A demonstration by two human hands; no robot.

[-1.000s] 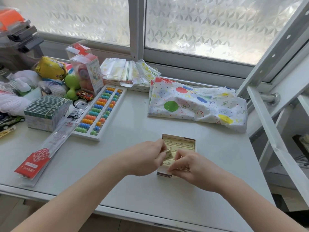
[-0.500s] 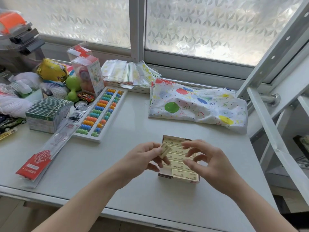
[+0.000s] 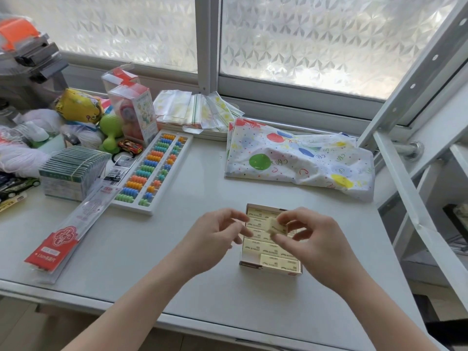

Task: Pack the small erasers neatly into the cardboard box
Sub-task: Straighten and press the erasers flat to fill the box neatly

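White desk by frosted window, both hands over an open box of erasers.

Loose eraser (image 3: 276, 226) held above the cardboard box (image 3: 270, 268), pinched between thumb and fingers of right hand (image 3: 319, 239). Left hand (image 3: 215, 236) just beside it, fingers curled near the eraser's left end, probably touching it but hard to tell. Box sits on desk (image 3: 192, 249), holding rows of pale yellow packed erasers (image 3: 266, 245) lying flat, nearly full. Abacus (image 3: 154, 171) well apart at left.
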